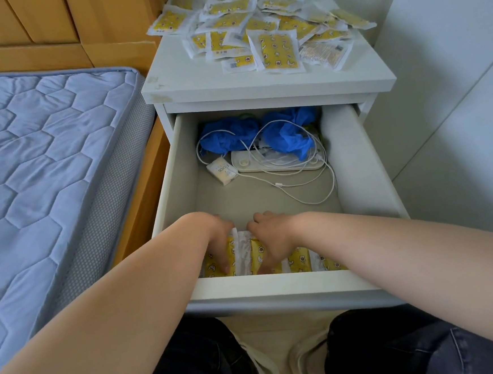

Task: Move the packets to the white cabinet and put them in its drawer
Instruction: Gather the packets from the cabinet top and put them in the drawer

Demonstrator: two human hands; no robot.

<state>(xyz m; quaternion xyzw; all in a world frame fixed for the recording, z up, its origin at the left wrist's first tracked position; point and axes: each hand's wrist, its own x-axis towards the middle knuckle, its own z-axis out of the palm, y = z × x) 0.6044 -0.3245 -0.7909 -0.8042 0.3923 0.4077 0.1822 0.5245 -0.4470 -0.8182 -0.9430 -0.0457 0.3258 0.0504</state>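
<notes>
A person crouched before a white cabinet (201, 75) works both hands into its open drawer (363, 154), with the job seemingly less than half done. A row of packets (299, 261), yellow-printed in clear wrappers, stands on edge against the drawer's front wall at the 6 o'clock end. It runs from under the hands toward 3 o'clock and covers only a narrow strip of the floor.

The left hand (219, 245) and right hand (269, 244) sit close together at the 9 o'clock end of that row. On each, the fingers are bent down over the packets' top edges and appear to clasp a few of them between the two hands, as if tucking them upright. How tightly they hold cannot be told.

The larger share has reached the cabinet but not the drawer. A loose pile of packets (265, 32) sprawls over the cabinet top at 12 o'clock, some overhanging its back corners.

Room remains, by the look of it. The drawer's middle is bare, and its 12 o'clock end holds crumpled blue plastic (285, 136), a tangle of white cable (316, 187), a flat white device (279, 165) and a small tissue pack (222, 171). A blue quilted mattress (45, 158) lies at the cabinet's 9 o'clock.
</notes>
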